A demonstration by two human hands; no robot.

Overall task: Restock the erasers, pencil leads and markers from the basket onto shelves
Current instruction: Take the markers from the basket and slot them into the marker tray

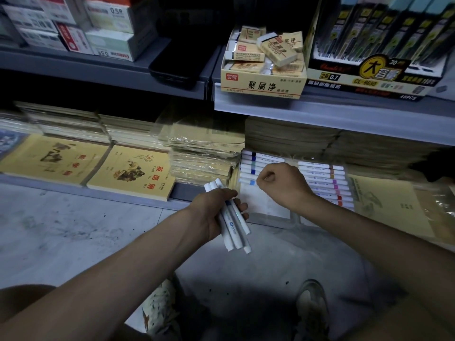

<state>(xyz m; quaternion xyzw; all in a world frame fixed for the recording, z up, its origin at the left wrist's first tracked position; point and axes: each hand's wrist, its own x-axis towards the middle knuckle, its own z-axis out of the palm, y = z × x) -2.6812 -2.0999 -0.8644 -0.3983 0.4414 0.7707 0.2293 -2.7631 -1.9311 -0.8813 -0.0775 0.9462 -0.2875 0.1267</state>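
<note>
Grey metal lower shelf point(98, 190) carries stacked yellow exercise books point(133, 168) and, to the right, the clear plastic marker tray point(261, 203), which has two compartments.
- Right compartment: a full row of white markers with warm-coloured bands point(325, 183).
- Left compartment: white markers with blue and green bands point(251, 166) fill the back. The front shows bare.

Left grip point(216, 210) is closed round a bundle of white markers point(234, 230), held just in front of the tray. Right grip point(283, 185), fingers curled, appears to pinch one white marker with a pale-blue band point(247, 182) at the front of the left row. The pinch point sits behind the knuckles, so we log this as probable.

Step in hand, in our judgement: laying markers into the left compartment one at a time. To do it well we would:
- set each marker parallel to the row;
- keep the band end on the same side as the others;
- bring it up touching its neighbour;
- release only once it lies flat, so the bare front fills without gaps.

Not visible: the basket. The bundle's band colours are mostly covered by fingers. Print on the markers is too small to read.
</note>
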